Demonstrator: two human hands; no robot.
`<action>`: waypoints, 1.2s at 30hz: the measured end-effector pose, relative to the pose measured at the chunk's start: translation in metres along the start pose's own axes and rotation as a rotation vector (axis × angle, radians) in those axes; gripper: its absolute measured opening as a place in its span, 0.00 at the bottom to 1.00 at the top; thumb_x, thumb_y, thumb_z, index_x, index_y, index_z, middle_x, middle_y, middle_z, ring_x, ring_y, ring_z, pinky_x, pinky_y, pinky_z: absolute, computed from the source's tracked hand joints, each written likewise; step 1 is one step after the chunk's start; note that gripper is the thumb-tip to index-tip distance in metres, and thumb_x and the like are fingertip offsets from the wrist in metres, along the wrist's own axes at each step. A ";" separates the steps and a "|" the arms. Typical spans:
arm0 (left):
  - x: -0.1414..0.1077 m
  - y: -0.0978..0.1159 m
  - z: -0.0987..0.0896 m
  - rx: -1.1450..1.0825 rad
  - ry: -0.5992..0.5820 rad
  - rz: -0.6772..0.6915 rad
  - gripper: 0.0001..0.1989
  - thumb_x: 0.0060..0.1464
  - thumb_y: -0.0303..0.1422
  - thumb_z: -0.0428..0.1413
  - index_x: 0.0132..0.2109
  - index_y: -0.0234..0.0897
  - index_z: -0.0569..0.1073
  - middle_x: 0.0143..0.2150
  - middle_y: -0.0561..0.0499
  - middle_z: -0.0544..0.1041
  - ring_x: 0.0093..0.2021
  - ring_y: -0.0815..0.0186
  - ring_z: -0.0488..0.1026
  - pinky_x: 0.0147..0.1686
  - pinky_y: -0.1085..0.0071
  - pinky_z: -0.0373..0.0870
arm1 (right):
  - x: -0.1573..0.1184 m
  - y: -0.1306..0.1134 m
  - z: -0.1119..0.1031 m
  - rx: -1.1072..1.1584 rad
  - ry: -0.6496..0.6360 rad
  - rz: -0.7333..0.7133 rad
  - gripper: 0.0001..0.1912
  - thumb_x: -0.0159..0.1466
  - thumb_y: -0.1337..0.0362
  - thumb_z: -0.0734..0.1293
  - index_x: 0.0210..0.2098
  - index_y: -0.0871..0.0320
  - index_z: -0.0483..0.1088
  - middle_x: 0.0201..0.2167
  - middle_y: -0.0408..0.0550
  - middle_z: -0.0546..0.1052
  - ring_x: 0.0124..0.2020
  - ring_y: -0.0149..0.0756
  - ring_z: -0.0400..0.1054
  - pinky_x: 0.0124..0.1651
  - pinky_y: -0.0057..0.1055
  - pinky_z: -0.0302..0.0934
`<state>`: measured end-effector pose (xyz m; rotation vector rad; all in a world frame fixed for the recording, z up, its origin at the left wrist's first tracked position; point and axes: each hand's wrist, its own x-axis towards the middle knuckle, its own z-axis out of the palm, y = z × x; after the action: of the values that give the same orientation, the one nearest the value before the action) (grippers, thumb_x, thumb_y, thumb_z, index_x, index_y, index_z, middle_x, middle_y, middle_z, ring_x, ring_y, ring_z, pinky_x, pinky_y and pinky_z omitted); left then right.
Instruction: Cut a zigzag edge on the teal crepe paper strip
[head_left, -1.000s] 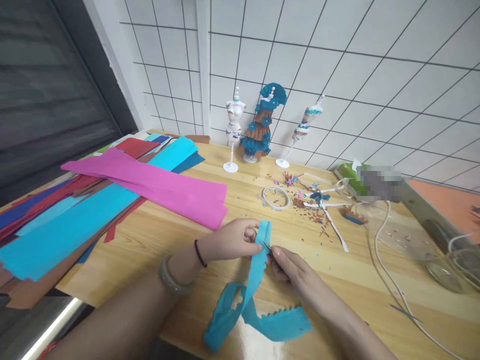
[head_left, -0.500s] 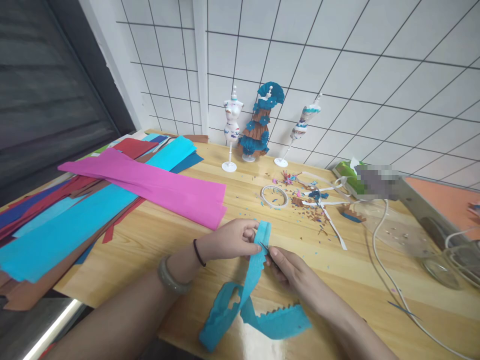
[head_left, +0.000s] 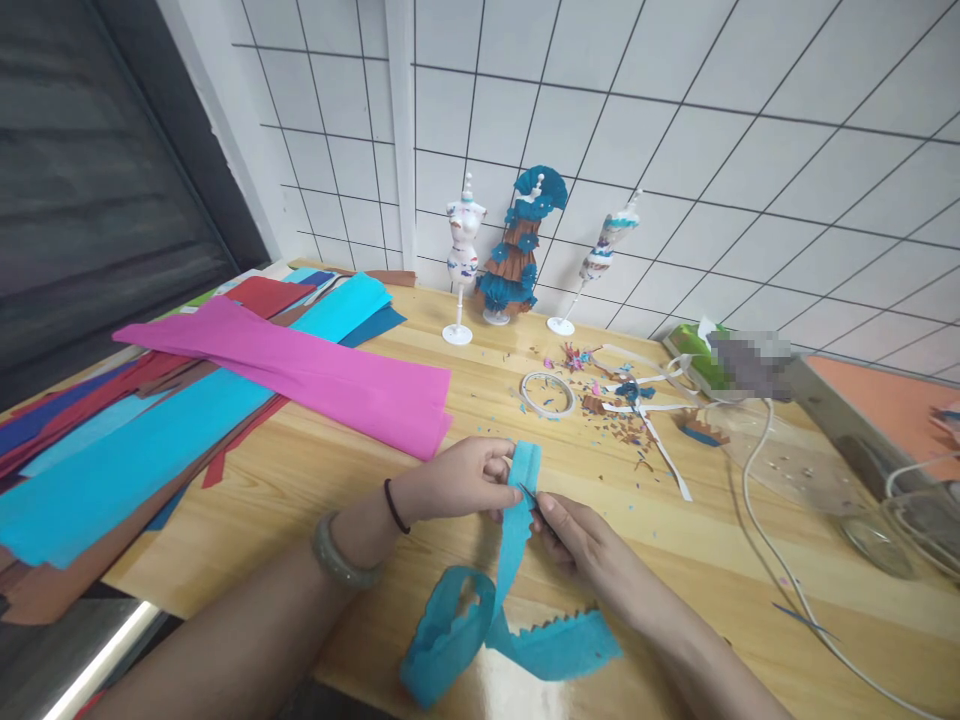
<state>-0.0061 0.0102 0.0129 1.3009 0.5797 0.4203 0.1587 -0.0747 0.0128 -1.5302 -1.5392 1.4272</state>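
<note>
A long strip of turquoise crepe paper with a scalloped edge runs from my hands down to the table. My left hand is closed, pinching the strip near its upper end between thumb and fingers. In my right hand is a small pair of scissors; the dark, thin tips lie against the strip's right side, while the handles are hidden in my fingers. Below my hands the strip loops to the left, and its other end spreads out to the right.
Crepe paper sheets pile up at left, with a magenta sheet on top. Behind stand two bare mannequins and a mannequin in a blue-brown paper dress. A tape roll, paper scraps and a white cable lie toward the right.
The lower loop of the turquoise strip has shifted slightly and opened wider. Both hands keep nearly the same place and grip.
</note>
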 end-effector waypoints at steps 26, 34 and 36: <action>-0.002 0.000 -0.004 0.160 -0.036 -0.045 0.20 0.45 0.34 0.58 0.46 0.31 0.68 0.28 0.50 0.74 0.26 0.69 0.71 0.27 0.73 0.69 | -0.002 -0.009 -0.001 0.044 0.007 -0.039 0.23 0.65 0.50 0.51 0.32 0.59 0.69 0.19 0.37 0.53 0.21 0.29 0.46 0.24 0.26 0.44; -0.001 -0.002 -0.002 0.122 -0.008 -0.080 0.23 0.42 0.32 0.59 0.48 0.32 0.68 0.26 0.51 0.75 0.26 0.69 0.72 0.27 0.73 0.69 | 0.000 -0.011 -0.001 0.095 0.018 -0.070 0.22 0.66 0.52 0.52 0.34 0.59 0.70 0.27 0.42 0.68 0.26 0.31 0.56 0.29 0.26 0.51; -0.001 -0.003 -0.001 0.111 -0.008 -0.083 0.24 0.42 0.32 0.60 0.48 0.32 0.68 0.27 0.50 0.75 0.26 0.68 0.73 0.27 0.72 0.69 | 0.000 -0.011 -0.001 0.076 0.022 -0.086 0.23 0.66 0.52 0.51 0.34 0.59 0.70 0.27 0.43 0.70 0.26 0.31 0.58 0.30 0.26 0.52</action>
<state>-0.0079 0.0098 0.0097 1.3788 0.6559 0.3176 0.1554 -0.0724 0.0228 -1.4137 -1.5024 1.3992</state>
